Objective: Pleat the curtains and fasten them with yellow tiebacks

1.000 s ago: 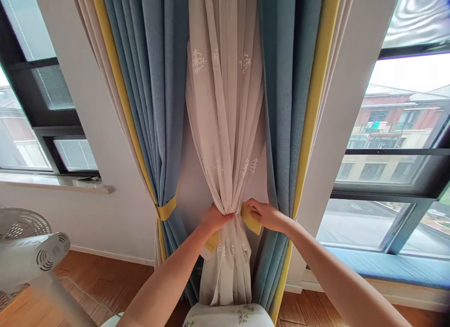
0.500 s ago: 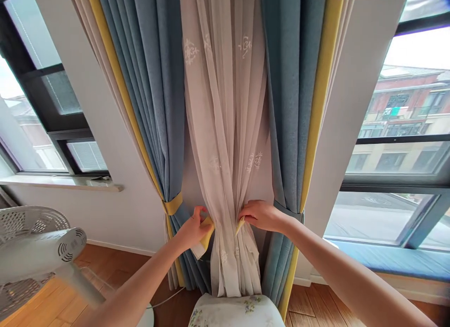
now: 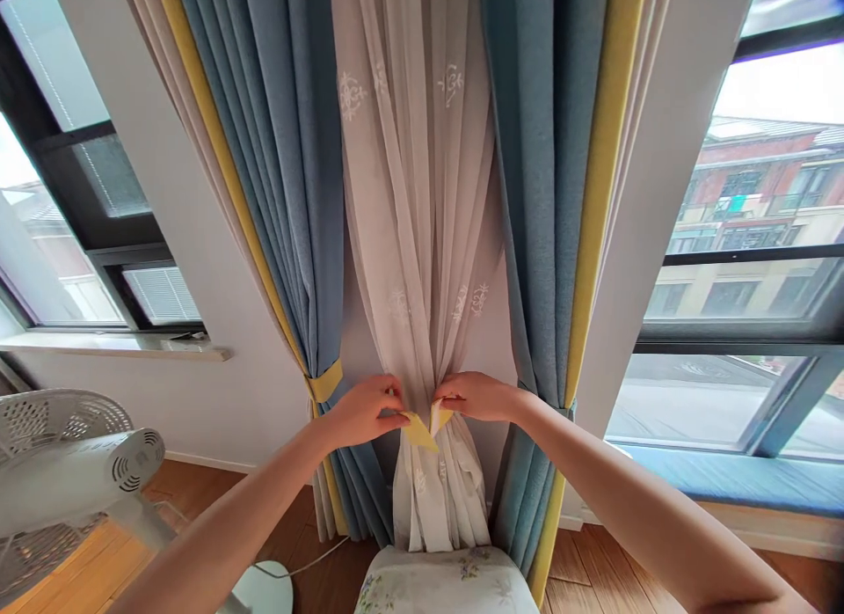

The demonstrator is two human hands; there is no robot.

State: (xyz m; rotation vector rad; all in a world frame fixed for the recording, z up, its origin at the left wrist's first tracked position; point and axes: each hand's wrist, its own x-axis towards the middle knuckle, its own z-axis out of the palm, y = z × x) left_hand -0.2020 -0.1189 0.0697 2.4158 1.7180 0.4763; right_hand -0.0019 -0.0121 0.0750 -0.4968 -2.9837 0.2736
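A pale sheer curtain (image 3: 415, 244) with white embroidered motifs hangs in the middle, gathered narrow at hand height. In front of it, my left hand (image 3: 369, 409) pinches one end of a yellow curtain tieback (image 3: 419, 431). My right hand (image 3: 476, 396) grips the other end, which shows a pale underside. The two ends nearly meet at the front; whether they touch I cannot tell. On the left, a blue curtain (image 3: 290, 201) is cinched by a yellow band (image 3: 325, 383). A second blue curtain (image 3: 537, 201) on the right has a grey-blue band, partly behind my right wrist.
Below the sheer curtain stands a floral-covered seat (image 3: 448, 583). A white fan (image 3: 79, 473) is at the lower left, its round base (image 3: 267, 588) and a cord on the wooden floor. Windows flank both sides, with a blue cushion (image 3: 725, 489) under the right one.
My left hand has moved right and slightly up, bringing its tieback end across the front of the sheer curtain. My right hand has shifted slightly left. The two ends are now closer together.
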